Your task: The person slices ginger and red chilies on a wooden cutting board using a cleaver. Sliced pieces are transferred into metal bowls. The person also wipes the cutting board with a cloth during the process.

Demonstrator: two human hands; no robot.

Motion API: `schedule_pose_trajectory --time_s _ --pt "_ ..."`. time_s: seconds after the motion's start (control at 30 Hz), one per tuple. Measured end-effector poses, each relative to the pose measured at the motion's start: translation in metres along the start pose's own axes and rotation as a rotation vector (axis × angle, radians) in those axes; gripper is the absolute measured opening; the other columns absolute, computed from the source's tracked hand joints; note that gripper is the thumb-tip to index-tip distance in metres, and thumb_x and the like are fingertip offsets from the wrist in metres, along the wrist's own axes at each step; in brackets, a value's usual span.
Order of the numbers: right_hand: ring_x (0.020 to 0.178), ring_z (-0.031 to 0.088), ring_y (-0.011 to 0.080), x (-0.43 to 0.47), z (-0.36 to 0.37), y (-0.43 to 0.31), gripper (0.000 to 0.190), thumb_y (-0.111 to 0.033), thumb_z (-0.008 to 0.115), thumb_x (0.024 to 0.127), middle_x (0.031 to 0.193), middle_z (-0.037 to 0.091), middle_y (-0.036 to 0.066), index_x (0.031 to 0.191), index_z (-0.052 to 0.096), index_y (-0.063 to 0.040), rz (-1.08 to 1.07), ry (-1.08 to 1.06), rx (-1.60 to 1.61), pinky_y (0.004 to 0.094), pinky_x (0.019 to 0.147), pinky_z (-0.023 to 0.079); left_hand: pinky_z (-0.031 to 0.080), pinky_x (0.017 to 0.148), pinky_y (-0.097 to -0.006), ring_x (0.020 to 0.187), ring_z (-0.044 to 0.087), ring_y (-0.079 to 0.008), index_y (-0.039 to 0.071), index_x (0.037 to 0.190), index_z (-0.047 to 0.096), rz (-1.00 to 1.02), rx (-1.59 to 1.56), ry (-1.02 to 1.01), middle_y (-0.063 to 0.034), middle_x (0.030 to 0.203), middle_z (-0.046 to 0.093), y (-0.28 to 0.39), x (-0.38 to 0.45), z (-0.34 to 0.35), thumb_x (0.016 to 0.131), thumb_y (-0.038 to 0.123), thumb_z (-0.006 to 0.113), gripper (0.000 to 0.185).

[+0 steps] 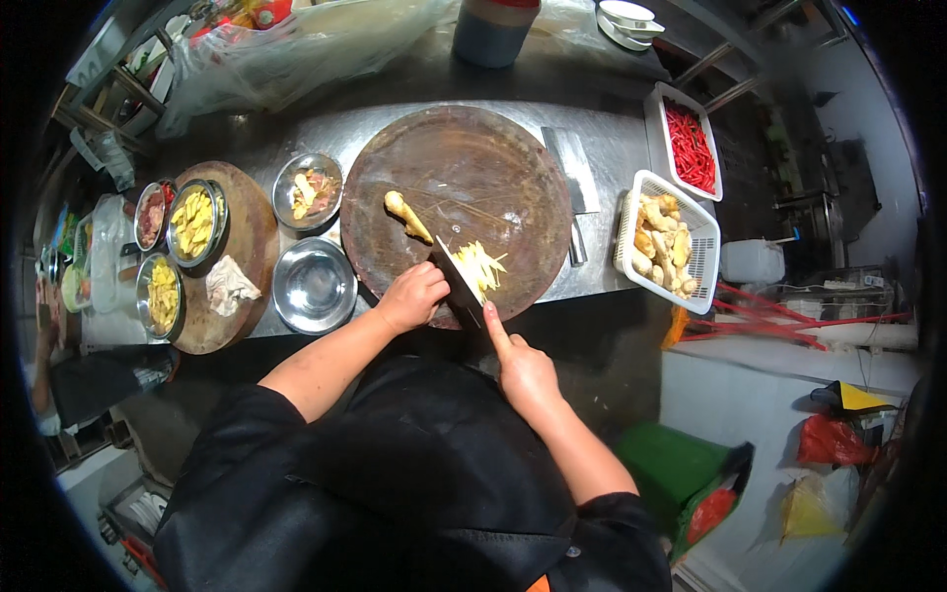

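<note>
My right hand (524, 370) grips a cleaver (457, 280) over the near part of a round wooden chopping block (473, 163), one finger stretched along the blade. Against the blade's left side rests my left hand (416, 296), its fingers curled; whether it holds a piece beneath them cannot be seen. Thin pale-yellow ginger strips (479, 266) lie in a small heap just right of the blade. A piece of ginger root (405, 214) lies on the block, beyond my left hand. A second cleaver (573, 174) lies flat on the steel table, at the block's right edge.
Right of the block stand a white basket of ginger roots (629, 229) and a white container of red chillies (657, 126). To the left are an empty steel bowl (314, 285), a bowl of scraps (285, 185) and a smaller block (244, 229) with filled bowls and a crumpled cloth (231, 285).
</note>
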State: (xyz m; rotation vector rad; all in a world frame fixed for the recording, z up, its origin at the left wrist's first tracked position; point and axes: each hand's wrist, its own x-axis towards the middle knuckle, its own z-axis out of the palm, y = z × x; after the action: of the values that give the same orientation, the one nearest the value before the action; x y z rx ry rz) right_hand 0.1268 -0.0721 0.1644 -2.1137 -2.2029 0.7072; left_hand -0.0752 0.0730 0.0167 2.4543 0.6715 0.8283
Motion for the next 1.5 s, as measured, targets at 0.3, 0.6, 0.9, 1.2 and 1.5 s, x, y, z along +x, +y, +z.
schedule_pose_trajectory --time_s 0.3,0.6,0.9,1.2,1.5 --pt "0.061 0.067 0.0392 0.000 0.002 0.000 0.089 0.001 0.053 0.085 0.077 0.060 0.018 0.165 0.024 -0.026 -0.016 0.020 0.057 0.0515 0.058 0.055 0.052 0.078 -0.0433 0.089 0.058 -0.0317 0.006 0.082 0.059 0.002 0.023 -0.007 -0.0097 0.087 0.055 0.004 -0.002 -0.001 0.071 0.006 0.073 0.018" --pt "0.061 0.067 0.0393 -0.002 0.003 0.003 0.089 0.002 0.054 0.085 0.076 0.059 0.018 0.165 0.025 -0.025 -0.005 -0.004 -0.007 0.0511 0.058 0.055 0.050 0.079 -0.0442 0.086 0.057 -0.0344 0.005 0.080 0.058 -0.001 0.046 0.020 -0.0113 0.085 0.054 0.006 -0.001 -0.001 0.071 0.005 0.074 0.019" --pt "0.062 0.067 0.0396 -0.007 0.009 0.002 0.090 0.001 0.053 0.086 0.080 0.060 0.018 0.165 0.023 -0.028 0.053 -0.002 -0.041 0.0513 0.059 0.055 0.050 0.080 -0.0440 0.089 0.059 -0.0338 0.006 0.083 0.061 0.004 0.044 -0.005 -0.0114 0.087 0.057 0.004 -0.004 -0.002 0.070 0.006 0.074 0.018" --pt "0.063 0.068 0.0380 -0.005 0.010 0.004 0.090 0.001 0.054 0.085 0.079 0.061 0.018 0.164 0.026 -0.029 0.009 0.027 0.042 0.0501 0.059 0.056 0.049 0.080 -0.0440 0.087 0.058 -0.0339 0.005 0.084 0.061 0.026 0.042 0.026 -0.0114 0.086 0.056 0.004 -0.006 -0.002 0.070 0.006 0.073 0.019" --pt "0.071 0.069 0.0347 0.005 0.018 0.037 0.090 0.009 0.059 0.088 0.089 0.070 0.019 0.163 0.027 -0.028 -0.024 0.064 0.260 0.0443 0.065 0.055 0.052 0.086 -0.0422 0.098 0.063 -0.0318 0.005 0.090 0.065 0.009 0.033 0.075 -0.0104 0.099 0.064 0.003 -0.011 0.002 0.070 0.003 0.073 0.021"
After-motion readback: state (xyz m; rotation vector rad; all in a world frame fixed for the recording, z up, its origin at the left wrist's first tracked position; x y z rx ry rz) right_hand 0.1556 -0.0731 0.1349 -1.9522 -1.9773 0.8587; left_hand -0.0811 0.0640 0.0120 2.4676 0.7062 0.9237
